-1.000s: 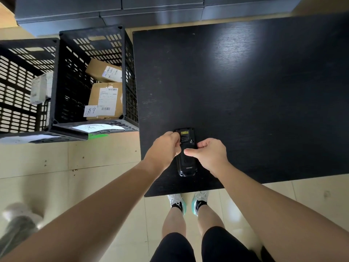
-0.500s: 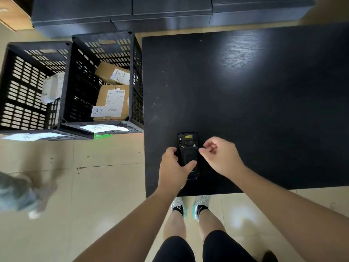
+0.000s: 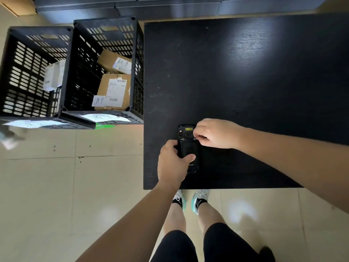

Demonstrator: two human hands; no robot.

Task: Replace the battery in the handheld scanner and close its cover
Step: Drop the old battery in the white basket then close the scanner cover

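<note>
Head view: your right hand (image 3: 219, 133) pinches its fingers (image 3: 201, 138) narrow at one scanner's (image 3: 188, 148) right fastener; your left hand (image 3: 172, 163) grips its side. It lies face-down near the desk (image 3: 245, 82) edge, beside two crates (image 3: 79, 72).

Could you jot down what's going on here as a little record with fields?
Surface: black table
Device: handheld scanner, lying back-up near the table's front edge
Left hand: gripping the scanner's lower half, thumb across its back
Right hand: fingertips pinched at the right-hand latch on the scanner's back
Beside table: two black crates on the floor, cardboard parcels in the nearer one
</note>
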